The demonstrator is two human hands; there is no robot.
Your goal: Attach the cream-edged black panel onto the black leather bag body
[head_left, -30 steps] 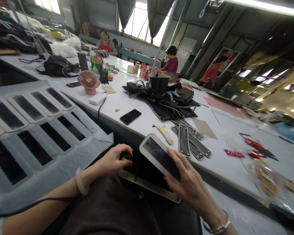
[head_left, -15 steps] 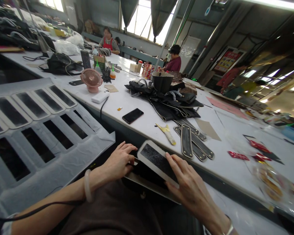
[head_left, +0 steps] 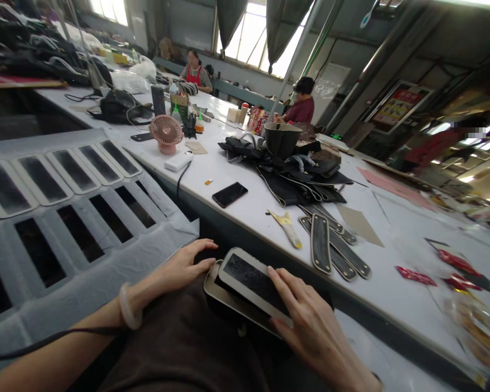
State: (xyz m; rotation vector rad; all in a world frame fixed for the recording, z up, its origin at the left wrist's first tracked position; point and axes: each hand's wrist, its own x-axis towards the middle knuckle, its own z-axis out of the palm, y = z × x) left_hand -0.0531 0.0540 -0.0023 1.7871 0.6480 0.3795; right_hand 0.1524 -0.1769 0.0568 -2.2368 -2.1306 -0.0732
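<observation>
The right hand pinches a panel, covering one end, above a box at the lap. The left hand is spread; thumb contact with the box is unclear.

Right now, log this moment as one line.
left hand: fingers spread beside pale-rimmed case, contact unclear | right hand: gripping panel | panel: askew at case opening | phone: on table

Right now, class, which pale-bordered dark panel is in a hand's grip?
The panel in the right hand; the other panels lie in a row on the pale sheet at left, with no hand on them.
</observation>
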